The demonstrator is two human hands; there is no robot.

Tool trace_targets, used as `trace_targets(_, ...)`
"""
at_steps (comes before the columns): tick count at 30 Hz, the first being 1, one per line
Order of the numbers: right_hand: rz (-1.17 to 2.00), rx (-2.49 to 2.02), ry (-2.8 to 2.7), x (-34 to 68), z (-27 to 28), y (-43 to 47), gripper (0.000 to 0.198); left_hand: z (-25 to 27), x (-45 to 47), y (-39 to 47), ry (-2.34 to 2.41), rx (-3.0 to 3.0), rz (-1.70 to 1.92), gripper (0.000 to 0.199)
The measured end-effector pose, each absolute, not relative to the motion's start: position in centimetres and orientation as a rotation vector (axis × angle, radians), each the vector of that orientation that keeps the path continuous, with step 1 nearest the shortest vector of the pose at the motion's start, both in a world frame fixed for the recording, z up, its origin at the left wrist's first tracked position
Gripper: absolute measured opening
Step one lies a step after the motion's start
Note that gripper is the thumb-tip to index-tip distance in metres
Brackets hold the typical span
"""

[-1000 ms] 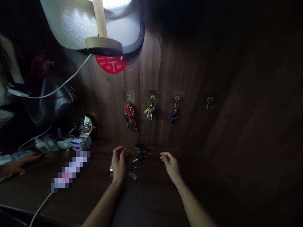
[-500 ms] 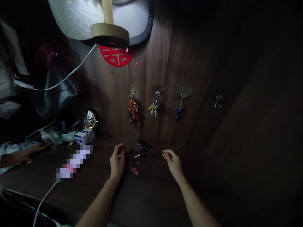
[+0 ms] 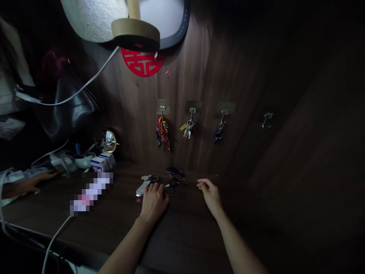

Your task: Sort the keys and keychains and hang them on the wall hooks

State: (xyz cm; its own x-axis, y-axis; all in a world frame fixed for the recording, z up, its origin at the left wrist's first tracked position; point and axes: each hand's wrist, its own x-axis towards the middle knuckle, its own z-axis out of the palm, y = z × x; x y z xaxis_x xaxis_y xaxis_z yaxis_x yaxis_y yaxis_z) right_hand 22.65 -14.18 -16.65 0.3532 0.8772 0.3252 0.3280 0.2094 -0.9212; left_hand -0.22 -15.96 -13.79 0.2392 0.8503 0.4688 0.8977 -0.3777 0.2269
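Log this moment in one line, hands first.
left hand: by loose keys | right hand: apart from them | wall hook: silver keys hanging

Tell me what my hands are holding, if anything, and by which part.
I can't tell for the left hand: its palm is hidden, with keys beside it. The right hand shows nothing held.
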Motion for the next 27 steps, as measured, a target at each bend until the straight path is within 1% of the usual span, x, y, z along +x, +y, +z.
trace_targets(7, 0.531, -1.371, -1.224, 22.6, -16.6, -14.2, 0.024, -14.4, -0.1, -15.8, -1.726, -2.482, -0.699, 0.012)
trace_targets(11, 0.524, -1.357, -1.236, 22.6, -16.6, -14.2, 0.024, -14.5, 0.1, -15.7, -1.631, -2.604, -0.765, 0.012)
trace_targets(14, 0.520, -1.367, -1.250, 22.6, -16.6, -14.2, 0.023, -14.5, 0.2, -15.7, -1.558, -2.744, -0.889, 0.008)
trace_targets(17, 0.510, -1.379, -1.276, 22.5, -16.6, -14.3, 0.024, -14.5, 0.5, -15.7, -1.502, -2.897, -1.113, 0.007)
trace_targets(19, 0.501, -1.381, -1.299, 22.3, -16.4, -14.4, 0.024, -14.6, 0.6, -15.7, -1.513, -2.944, -1.327, 0.009)
trace_targets(24, 0.503, -1.343, -1.451, 20.9, -15.5, -15.4, 0.022, -14.5, 1.1, -15.3, -1.782, -2.779, -2.002, 0.017)
trace_targets(27, 0.561, -1.278, -1.554, 19.6, -14.6, -16.2, 0.021, -14.5, 1.4, -15.2, -1.809, -2.715, -2.282, 0.023)
